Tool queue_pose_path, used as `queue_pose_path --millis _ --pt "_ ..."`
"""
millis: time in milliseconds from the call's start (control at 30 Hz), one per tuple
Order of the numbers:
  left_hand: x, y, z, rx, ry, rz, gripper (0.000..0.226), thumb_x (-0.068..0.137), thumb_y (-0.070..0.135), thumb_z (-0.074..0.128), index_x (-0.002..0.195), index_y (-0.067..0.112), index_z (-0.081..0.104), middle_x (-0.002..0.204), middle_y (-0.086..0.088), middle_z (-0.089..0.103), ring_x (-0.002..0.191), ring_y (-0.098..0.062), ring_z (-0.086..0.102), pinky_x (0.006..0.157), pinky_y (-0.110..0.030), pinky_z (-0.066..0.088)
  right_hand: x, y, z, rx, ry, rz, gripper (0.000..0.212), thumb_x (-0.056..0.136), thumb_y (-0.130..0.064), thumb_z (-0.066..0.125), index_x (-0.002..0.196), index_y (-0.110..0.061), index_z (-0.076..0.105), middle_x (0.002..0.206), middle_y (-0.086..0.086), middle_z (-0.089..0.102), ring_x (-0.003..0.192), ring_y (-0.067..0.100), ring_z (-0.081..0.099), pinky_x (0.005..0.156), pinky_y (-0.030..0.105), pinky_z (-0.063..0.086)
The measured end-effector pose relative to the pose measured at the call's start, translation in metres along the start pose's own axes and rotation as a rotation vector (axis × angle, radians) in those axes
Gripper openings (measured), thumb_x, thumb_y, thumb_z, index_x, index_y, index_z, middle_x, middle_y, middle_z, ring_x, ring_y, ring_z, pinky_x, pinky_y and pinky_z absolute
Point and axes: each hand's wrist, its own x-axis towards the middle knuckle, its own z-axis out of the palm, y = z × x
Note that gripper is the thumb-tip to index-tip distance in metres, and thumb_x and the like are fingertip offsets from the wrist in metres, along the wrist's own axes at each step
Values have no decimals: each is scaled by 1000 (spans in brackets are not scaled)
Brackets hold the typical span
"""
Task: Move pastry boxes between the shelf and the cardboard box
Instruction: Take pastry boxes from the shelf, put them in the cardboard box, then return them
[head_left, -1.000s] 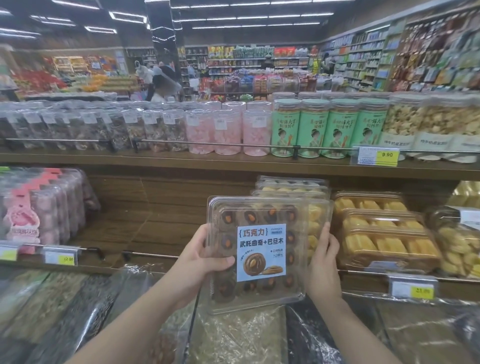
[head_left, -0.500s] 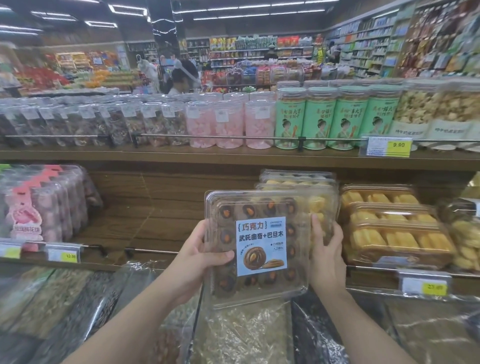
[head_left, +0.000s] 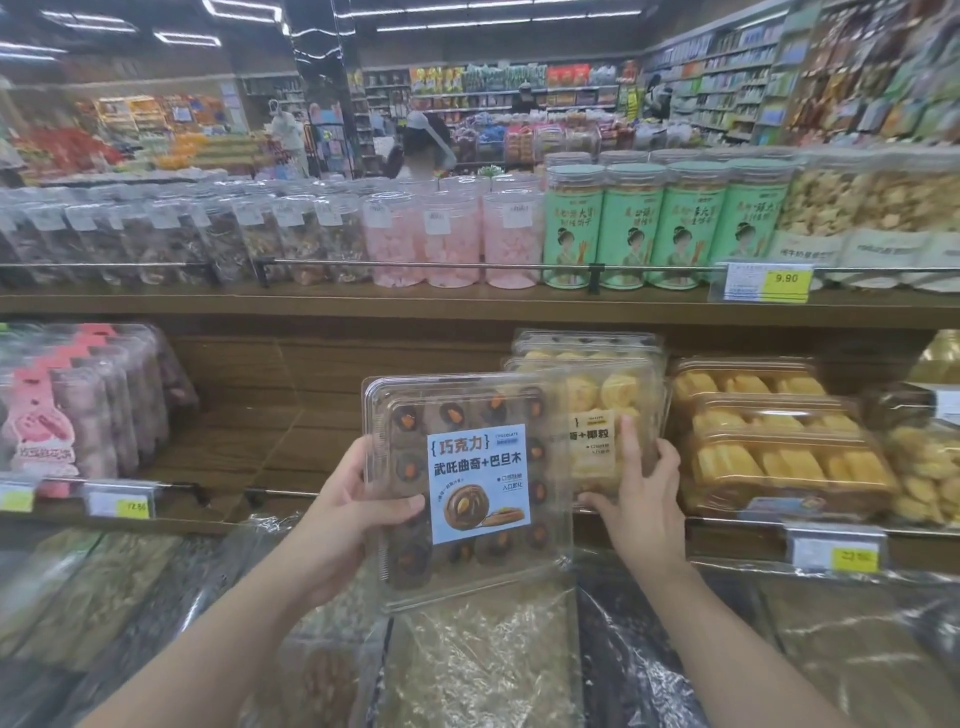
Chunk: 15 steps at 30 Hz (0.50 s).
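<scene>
A clear pastry box of chocolate cookies (head_left: 467, 488) with a light blue label stands upright in front of the wooden middle shelf (head_left: 270, 447). My left hand (head_left: 358, 509) grips its left edge, thumb on the front. Behind it leans a clear box of yellow pastries (head_left: 597, 410), standing on the shelf in a short stack. My right hand (head_left: 639, 483) touches that yellow box's front with spread fingers, thumb at its lower edge. No cardboard box is in view.
More boxes of yellow pastries (head_left: 769, 441) sit to the right, pink packs (head_left: 78, 405) at the left. Jars (head_left: 623, 228) line the upper shelf behind a rail. Plastic-covered bulk bins (head_left: 467, 665) lie below my arms. People stand far back in the aisle.
My right hand has left the chocolate box's right edge and moved right onto the yellow pastry box. The chocolate box, now held by the left hand alone, shifted slightly left and closer to the shelf.
</scene>
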Motion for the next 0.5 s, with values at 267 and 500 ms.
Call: queue_pose_path --millis 267,500 --pt "0 -4 -5 15 -10 1 62 82 -15 67 135 13 52 127 -16 72 113 -27 72 84 -28 61 -6 -4 7 152 50 16 132 73 -20 91 150 -54 -10 144 9 15 130 40 44 91 53 54" --pt "-1 -2 -18 8 -37 -18 71 72 -6 76 135 18 55 132 -21 67 115 -26 71 102 -47 45 -12 2 1 275 77 14 124 71 -17 92 149 -55 3 135 3 22 120 32 49 99 55 50"
